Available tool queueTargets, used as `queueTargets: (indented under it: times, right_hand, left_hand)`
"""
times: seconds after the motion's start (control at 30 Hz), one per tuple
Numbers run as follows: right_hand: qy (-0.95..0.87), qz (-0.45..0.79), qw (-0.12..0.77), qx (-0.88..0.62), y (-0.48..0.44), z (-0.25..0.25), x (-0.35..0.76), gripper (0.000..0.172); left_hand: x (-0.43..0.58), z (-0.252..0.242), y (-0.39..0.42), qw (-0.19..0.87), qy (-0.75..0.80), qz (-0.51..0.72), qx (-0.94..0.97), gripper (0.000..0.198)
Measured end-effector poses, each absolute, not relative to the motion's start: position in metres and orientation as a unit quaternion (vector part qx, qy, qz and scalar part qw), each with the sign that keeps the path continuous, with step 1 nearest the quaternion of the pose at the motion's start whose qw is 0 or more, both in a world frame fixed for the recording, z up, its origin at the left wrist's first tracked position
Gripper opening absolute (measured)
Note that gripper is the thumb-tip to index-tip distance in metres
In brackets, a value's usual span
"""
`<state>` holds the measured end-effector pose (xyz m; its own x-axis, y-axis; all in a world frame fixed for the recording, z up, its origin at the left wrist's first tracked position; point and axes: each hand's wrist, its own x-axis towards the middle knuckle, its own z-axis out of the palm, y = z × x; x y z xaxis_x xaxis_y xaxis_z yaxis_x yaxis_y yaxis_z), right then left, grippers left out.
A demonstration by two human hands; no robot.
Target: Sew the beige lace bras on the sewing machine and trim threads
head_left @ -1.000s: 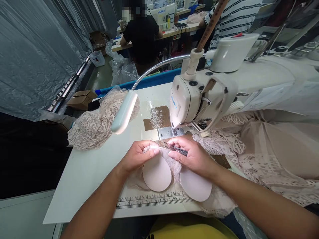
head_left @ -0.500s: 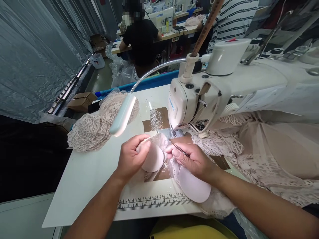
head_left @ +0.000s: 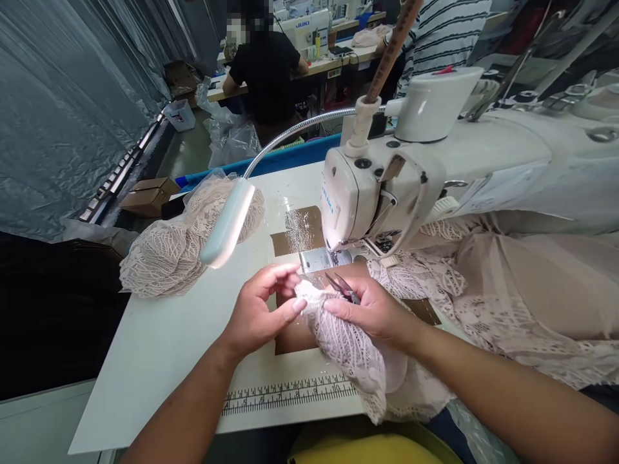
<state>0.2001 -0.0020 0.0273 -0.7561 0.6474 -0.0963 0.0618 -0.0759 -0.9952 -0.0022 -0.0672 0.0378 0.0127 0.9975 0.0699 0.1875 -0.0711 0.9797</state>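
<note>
A pale pink lace garment piece [head_left: 345, 341] with smooth rounded cups, like a bra, hangs beneath my right hand [head_left: 370, 306]. That hand is closed, its thumb pressing on the lace, and it also carries small dark thread snips [head_left: 344, 288] whose blades point up and left. My left hand [head_left: 265, 303] is at the lace's upper left end, thumb tip touching or very near it, with a gap between thumb and index finger. One smooth cup [head_left: 394, 367] shows partly behind the lace. Just beyond the hands is the sewing machine's needle area [head_left: 336, 254].
A white sewing machine [head_left: 358, 193] fills the right side, with more lace fabric [head_left: 522, 290] beside it. A bendy lamp [head_left: 227, 222] arches over the table [head_left: 184, 361]. Lace pieces [head_left: 164, 258] are piled at left. A printed ruler [head_left: 290, 393] runs along the front edge. A co-worker [head_left: 268, 71] sits beyond.
The garment piece has been turned, so its lace face shows where two smooth cups faced up. My left hand has loosened from a cup. The view has shifted slightly.
</note>
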Motion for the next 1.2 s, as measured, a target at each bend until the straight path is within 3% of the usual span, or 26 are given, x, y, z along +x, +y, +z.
queueTargets:
  times: [0.1, 0.2, 0.27, 0.57, 0.87, 1.03, 1.2]
  right_hand:
    - [-0.618, 0.730, 0.176, -0.233, -0.004, 0.029, 0.200, 0.024]
    - [-0.600, 0.739, 0.189, -0.241, -0.005, 0.030, 0.199, 0.021]
    - [-0.613, 0.714, 0.204, -0.269, -0.004, 0.031, 0.199, 0.019]
    - [-0.714, 0.571, 0.242, -0.325, -0.005, 0.029, 0.198, 0.013]
    - [-0.810, 0.394, 0.309, -0.306, 0.002, 0.025, 0.206, 0.033]
    - [-0.868, 0.261, 0.305, -0.293, 0.000, 0.023, 0.208, 0.033]
    - [-0.888, 0.203, 0.325, -0.255, 0.000, 0.019, 0.208, 0.032]
  left_hand:
    - [-0.006, 0.038, -0.064, 0.508, 0.481, 0.425, 0.575, 0.056]
    - [-0.004, 0.037, -0.064, 0.587, 0.466, 0.375, 0.545, 0.027]
    - [-0.002, 0.036, -0.064, 0.604, 0.489, 0.370, 0.509, 0.019]
    - [0.002, 0.031, -0.059, 0.628, 0.512, 0.384, 0.442, 0.023]
    - [0.000, 0.031, -0.058, 0.592, 0.566, 0.400, 0.411, 0.030]
    - [-0.002, 0.031, -0.057, 0.610, 0.550, 0.411, 0.396, 0.032]
    - [-0.003, 0.030, -0.057, 0.627, 0.536, 0.421, 0.378, 0.030]
